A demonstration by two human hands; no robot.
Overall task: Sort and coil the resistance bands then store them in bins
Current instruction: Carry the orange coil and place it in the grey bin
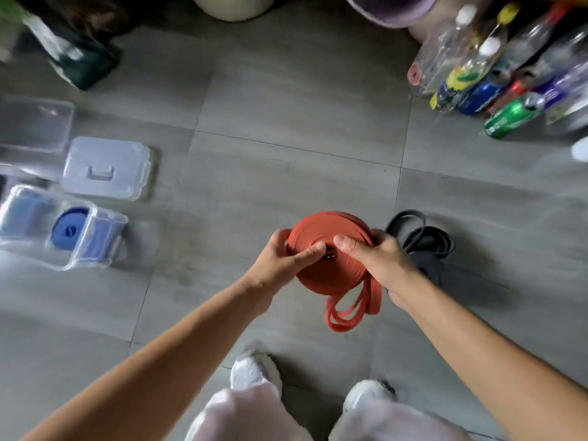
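Note:
A red resistance band [331, 230], wound into a thick coil, is held above the tiled floor between both hands. My left hand [283, 259] grips its left edge with the thumb on the coil's face. My right hand [372, 259] grips the right side, thumb pressed near the centre. A loose red tail loops down below the coil. A dark grey band [420, 240] lies in a heap on the floor just right of my hands. At the left, a clear bin [105, 224] holds a coiled blue band [68, 230].
A clear lid [106, 168] and another clear bin [35, 125] lie at the left. Several bottles and cans [496, 78] crowd the upper right corner. A dark object [82, 63] stands at the upper left. My shoes [254, 374] show at the bottom.

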